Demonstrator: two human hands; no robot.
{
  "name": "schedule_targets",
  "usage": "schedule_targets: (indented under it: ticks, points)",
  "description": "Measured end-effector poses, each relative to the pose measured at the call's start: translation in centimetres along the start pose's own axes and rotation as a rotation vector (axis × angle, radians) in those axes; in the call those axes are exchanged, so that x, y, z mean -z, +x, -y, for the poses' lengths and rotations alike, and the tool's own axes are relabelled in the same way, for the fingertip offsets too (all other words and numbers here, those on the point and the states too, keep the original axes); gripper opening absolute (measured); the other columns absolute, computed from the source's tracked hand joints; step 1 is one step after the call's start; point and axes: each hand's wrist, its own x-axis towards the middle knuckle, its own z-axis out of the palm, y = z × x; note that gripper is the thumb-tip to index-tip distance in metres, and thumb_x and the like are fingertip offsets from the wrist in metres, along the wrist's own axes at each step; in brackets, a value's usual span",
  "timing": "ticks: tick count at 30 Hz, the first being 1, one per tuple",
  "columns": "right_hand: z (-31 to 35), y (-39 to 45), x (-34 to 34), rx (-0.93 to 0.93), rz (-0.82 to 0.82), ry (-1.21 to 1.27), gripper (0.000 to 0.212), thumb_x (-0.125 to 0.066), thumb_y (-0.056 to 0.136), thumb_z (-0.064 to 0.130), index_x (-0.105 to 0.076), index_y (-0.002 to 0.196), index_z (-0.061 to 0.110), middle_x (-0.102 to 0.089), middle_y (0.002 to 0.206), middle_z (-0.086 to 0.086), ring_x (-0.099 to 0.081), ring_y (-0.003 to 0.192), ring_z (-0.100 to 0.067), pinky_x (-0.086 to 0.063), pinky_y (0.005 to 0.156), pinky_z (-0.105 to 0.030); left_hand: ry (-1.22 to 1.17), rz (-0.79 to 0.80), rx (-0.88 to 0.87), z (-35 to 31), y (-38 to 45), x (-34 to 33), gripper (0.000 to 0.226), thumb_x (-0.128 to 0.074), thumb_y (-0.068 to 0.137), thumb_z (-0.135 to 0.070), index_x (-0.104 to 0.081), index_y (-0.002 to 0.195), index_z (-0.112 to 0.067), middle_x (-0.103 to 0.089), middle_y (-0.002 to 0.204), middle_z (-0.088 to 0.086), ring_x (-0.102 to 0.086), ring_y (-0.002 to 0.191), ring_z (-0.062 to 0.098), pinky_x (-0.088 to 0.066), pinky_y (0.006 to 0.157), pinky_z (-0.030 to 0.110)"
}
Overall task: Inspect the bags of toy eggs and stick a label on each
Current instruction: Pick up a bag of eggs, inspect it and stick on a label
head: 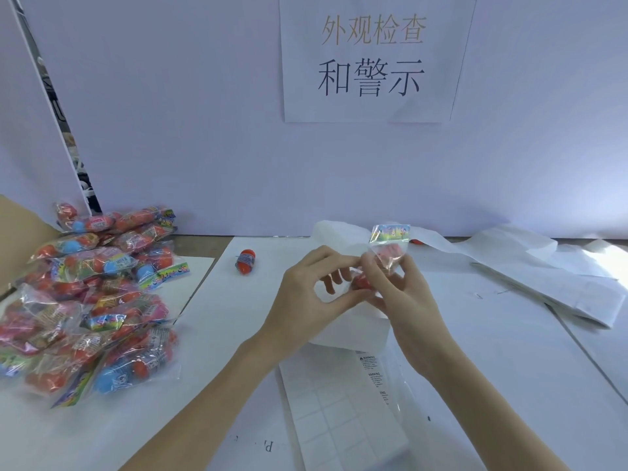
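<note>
table [509,368] white | left: pile of egg bags [91,300] | centre-back: loose orange egg [245,262] | front: label sheets [343,402] | right: crumpled backing paper [543,277]

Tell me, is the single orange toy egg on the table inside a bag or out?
Out. The loose orange toy egg lies bare on the white table, apart from the pile of bags.

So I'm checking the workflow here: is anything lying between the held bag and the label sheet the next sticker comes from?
Nothing visible does. Both hands, left hand and right hand, hold the bag above crumpled white paper; the label sheet lies uncovered just nearer the person.
</note>
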Motion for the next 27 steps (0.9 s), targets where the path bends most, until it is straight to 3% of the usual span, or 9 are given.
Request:
schedule_targets:
  ticks: [3,7,11,14,19,27]
  points:
    - [0.1,0.3,0.3,-0.001,-0.033,0.043,0.061,-0.075,0.082,0.050,-0.059,0.126,0.011,-0.078,0.110,-0.011,-0.076,0.103,-0.023,-0.059,0.098,-0.042,-0.072,-0.008,0.120,0.0,0.1,0.0,0.031,-0.085,0.087,-0.024,-0.071,0.115,-0.022,-0.070,0.103,-0.010,-0.067,0.093,0.020,-0.055,0.076,0.025]
    - [0.2,0.4,0.5,-0.020,0.057,0.059,0.048,-0.069,0.093,0.047,-0.060,0.124,0.009,-0.078,0.106,-0.009,-0.074,0.102,-0.024,-0.062,0.093,-0.040,-0.188,-0.055,0.283,0.0,0.4,0.6,0.009,-0.077,0.094,-0.021,-0.069,0.093,-0.020,-0.070,0.091,-0.009,-0.065,0.078,0.015,-0.055,0.068,0.027]
    - [0.0,0.3,0.4,-0.027,0.159,0.103,0.031,-0.067,0.100,0.026,-0.065,0.128,0.013,-0.077,0.112,-0.017,-0.075,0.104,-0.031,-0.061,0.083,-0.032,-0.289,-0.116,0.439,0.3,0.9,1.7,0.018,-0.069,0.100,-0.020,-0.060,0.088,-0.011,-0.061,0.074,-0.005,-0.052,0.059,0.019,-0.047,0.058,0.026]
    - [-0.1,0.2,0.0,-0.009,0.127,0.102,0.034,-0.073,0.094,0.026,-0.067,0.124,0.012,-0.078,0.105,-0.019,-0.077,0.095,-0.031,-0.060,0.079,-0.026,-0.340,-0.072,0.491,0.4,1.0,2.2,0.021,-0.066,0.103,-0.018,-0.058,0.089,-0.005,-0.058,0.073,-0.002,-0.044,0.054,0.019,-0.044,0.053,0.028]
    - [-0.2,0.5,0.1,0.008,0.018,0.081,0.030,-0.077,0.092,0.027,-0.071,0.117,0.013,-0.079,0.097,-0.018,-0.077,0.086,-0.029,-0.061,0.075,-0.026,-0.215,-0.011,0.462,0.6,1.3,3.1,0.014,-0.066,0.102,-0.014,-0.066,0.090,-0.007,-0.073,0.081,0.003,-0.050,0.055,0.020,-0.050,0.056,0.025]
    - [-0.3,0.8,0.5,0.038,-0.011,0.088,0.034,-0.074,0.095,0.019,-0.067,0.128,0.019,-0.079,0.101,-0.013,-0.078,0.089,-0.024,-0.059,0.072,-0.024,-0.509,-0.011,0.625,1.0,1.3,4.1,0.012,-0.070,0.097,-0.012,-0.081,0.092,-0.010,-0.079,0.102,0.014,-0.055,0.058,0.018,-0.055,0.062,0.025]
